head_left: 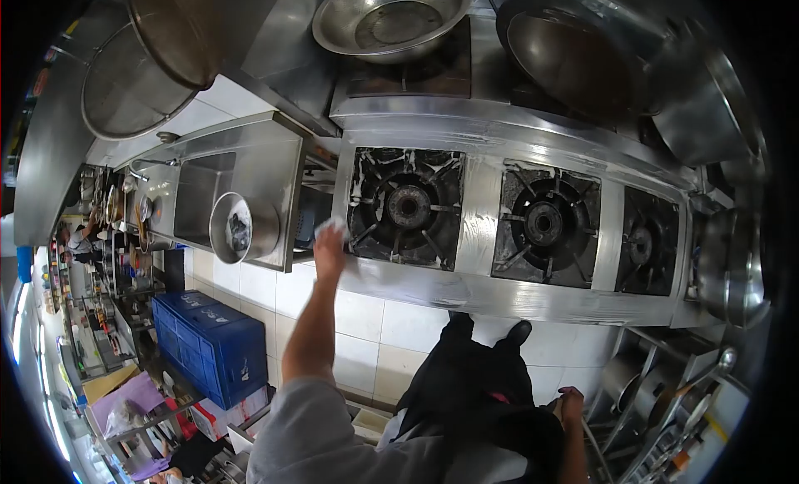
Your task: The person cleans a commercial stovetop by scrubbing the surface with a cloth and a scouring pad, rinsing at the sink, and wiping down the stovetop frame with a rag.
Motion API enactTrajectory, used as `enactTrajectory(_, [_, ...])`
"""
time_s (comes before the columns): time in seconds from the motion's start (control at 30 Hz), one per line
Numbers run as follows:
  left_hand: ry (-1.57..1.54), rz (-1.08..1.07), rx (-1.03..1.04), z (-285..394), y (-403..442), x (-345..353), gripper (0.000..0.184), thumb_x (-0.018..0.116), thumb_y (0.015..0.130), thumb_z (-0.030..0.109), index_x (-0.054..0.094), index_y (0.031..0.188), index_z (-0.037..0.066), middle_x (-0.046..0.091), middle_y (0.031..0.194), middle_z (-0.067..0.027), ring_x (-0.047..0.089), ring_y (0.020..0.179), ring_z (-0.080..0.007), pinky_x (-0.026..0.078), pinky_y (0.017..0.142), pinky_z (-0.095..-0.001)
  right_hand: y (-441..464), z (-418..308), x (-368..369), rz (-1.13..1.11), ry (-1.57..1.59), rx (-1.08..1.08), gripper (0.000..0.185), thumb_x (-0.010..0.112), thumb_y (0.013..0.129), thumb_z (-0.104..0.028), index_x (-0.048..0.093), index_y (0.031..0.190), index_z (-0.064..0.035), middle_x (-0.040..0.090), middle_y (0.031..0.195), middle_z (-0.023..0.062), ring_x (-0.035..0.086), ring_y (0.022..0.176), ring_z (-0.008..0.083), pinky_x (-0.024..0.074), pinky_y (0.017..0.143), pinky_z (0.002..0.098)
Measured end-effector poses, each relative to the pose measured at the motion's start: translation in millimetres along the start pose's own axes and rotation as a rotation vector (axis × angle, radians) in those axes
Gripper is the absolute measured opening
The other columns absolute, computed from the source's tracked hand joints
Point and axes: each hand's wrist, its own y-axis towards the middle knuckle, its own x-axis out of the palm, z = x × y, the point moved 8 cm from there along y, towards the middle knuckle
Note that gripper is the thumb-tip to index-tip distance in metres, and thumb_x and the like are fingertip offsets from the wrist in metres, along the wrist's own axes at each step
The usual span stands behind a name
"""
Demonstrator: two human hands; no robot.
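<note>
My left hand (330,249) reaches to the left front corner of the steel gas stove (478,209). Its fingers are closed on a small white cloth (334,224), pressed to the steel rim; the cloth is blurred and mostly covered. Just right of it lies the left burner (408,206) with its black grate. Whitish wet streaks, like suds, mark the grate and the steel around it. Down at my right side hangs my right hand (570,405), thumb and fingers apart, with nothing visible in it.
A middle burner (543,223) and a right burner (640,244) continue the row. Behind stand a large steel basin (391,22) and a wok (574,55). Left is a sink (200,188) with a steel pot (256,228) beside it. A blue crate (208,347) stands on the floor.
</note>
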Motion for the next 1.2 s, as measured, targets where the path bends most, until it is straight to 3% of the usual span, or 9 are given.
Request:
enactTrajectory(0.17, [-0.059, -0.027, 0.147, -30.9, 158.2, 38.7, 0.04, 0.051, 0.086, 0.002, 0.07, 0.12, 0.012, 0.066, 0.124, -0.016, 0.062, 0.116, -0.0352, 0.049, 0.102, -0.0449, -7.8, 8.4, 9.5, 0.009, -0.034, 0.04, 0.026, 0.049, 0.085, -0.01, 0.073, 0.089, -0.0005, 0.069, 0.078, 0.0129, 0.066, 0.077, 0.0223, 0.0511, 0.073, 0.035])
enactTrajectory(0.33, [-0.003, 0.016, -0.175, 16.4, 248.2, 50.9, 0.028, 0.062, 0.076, 0.003, 0.074, 0.101, 0.009, 0.07, 0.113, -0.0141, 0.064, 0.111, -0.033, 0.051, 0.097, -0.0447, -22.0, 27.2, 9.0, -0.006, -0.227, -0.19, 0.022, 0.054, 0.088, -0.011, 0.073, 0.086, 0.0009, 0.065, 0.07, 0.007, 0.059, 0.066, 0.0158, 0.0475, 0.064, 0.0315])
enactTrajectory(0.4, [0.009, 0.036, -0.167, 61.3, 259.3, 64.9, 0.026, 0.063, 0.074, 0.003, 0.074, 0.098, 0.009, 0.07, 0.109, -0.0145, 0.065, 0.108, -0.0337, 0.052, 0.096, -0.0444, -27.2, 42.9, 6.9, 0.042, -0.115, -0.041, 0.022, 0.054, 0.087, -0.011, 0.073, 0.086, 0.0011, 0.066, 0.072, 0.008, 0.06, 0.067, 0.0162, 0.048, 0.065, 0.0317])
enactTrajectory(0.47, [-0.008, 0.029, -0.128, 126.9, 266.0, 66.2, 0.025, 0.064, 0.073, 0.003, 0.073, 0.095, 0.008, 0.07, 0.105, -0.0153, 0.065, 0.105, -0.0347, 0.053, 0.093, -0.0431, -36.2, 54.0, 10.5, 0.066, -0.004, 0.144, 0.023, 0.055, 0.083, -0.011, 0.074, 0.086, 0.0016, 0.07, 0.076, 0.0101, 0.063, 0.071, 0.0177, 0.0495, 0.069, 0.0318])
enactTrajectory(0.63, [-0.302, -0.013, 0.304, 306.3, 251.3, 143.6, 0.041, 0.064, 0.075, 0.003, 0.069, 0.115, 0.007, 0.065, 0.121, -0.0119, 0.058, 0.119, -0.0331, 0.044, 0.105, -0.0454, -27.6, 51.7, 29.2, 0.075, 0.072, 0.093, 0.02, 0.056, 0.082, -0.009, 0.074, 0.084, 0.0008, 0.065, 0.07, 0.0066, 0.059, 0.067, 0.0144, 0.0473, 0.064, 0.0298])
enactTrajectory(0.77, [-0.302, -0.078, 0.327, 344.7, 206.4, 129.1, 0.048, 0.059, 0.079, 0.001, 0.063, 0.127, 0.007, 0.056, 0.137, -0.0118, 0.049, 0.131, -0.0352, 0.037, 0.111, -0.0488, -27.3, 23.4, 15.0, 0.087, 0.098, 0.085, 0.02, 0.054, 0.085, -0.007, 0.073, 0.086, -0.0003, 0.06, 0.066, 0.0024, 0.053, 0.062, 0.011, 0.0435, 0.059, 0.0281])
enactTrajectory(0.97, [-0.335, -0.319, 0.446, 345.9, -34.6, 69.3, 0.047, 0.055, 0.087, 0.009, 0.06, 0.134, 0.014, 0.049, 0.148, -0.0095, 0.042, 0.139, -0.0367, 0.031, 0.116, -0.0526, -35.4, 32.0, 12.5, 0.159, 0.289, 0.131, 0.021, 0.053, 0.087, -0.008, 0.073, 0.088, -0.0016, 0.059, 0.066, 0.0013, 0.052, 0.061, 0.0107, 0.043, 0.059, 0.0278])
enactTrajectory(1.07, [-0.257, -0.261, 0.384, 330.2, -12.6, 92.8, 0.043, 0.055, 0.09, 0.011, 0.06, 0.132, 0.014, 0.053, 0.143, -0.0107, 0.046, 0.136, -0.0372, 0.037, 0.111, -0.0529, -50.2, 52.8, 17.4, 0.173, 0.255, 0.156, 0.021, 0.054, 0.086, -0.01, 0.073, 0.087, -0.0017, 0.061, 0.068, 0.0024, 0.054, 0.062, 0.0119, 0.0442, 0.06, 0.0288])
enactTrajectory(1.2, [-0.183, -0.084, 0.414, 314.3, 162.3, 149.4, 0.037, 0.055, 0.086, 0.006, 0.063, 0.122, 0.009, 0.062, 0.127, -0.0145, 0.056, 0.122, -0.0363, 0.045, 0.1, -0.051, -57.7, 123.0, 22.7, 0.187, 0.035, 0.079, 0.025, 0.052, 0.086, -0.012, 0.075, 0.086, -0.0012, 0.069, 0.077, 0.011, 0.064, 0.074, 0.0201, 0.052, 0.072, 0.0335])
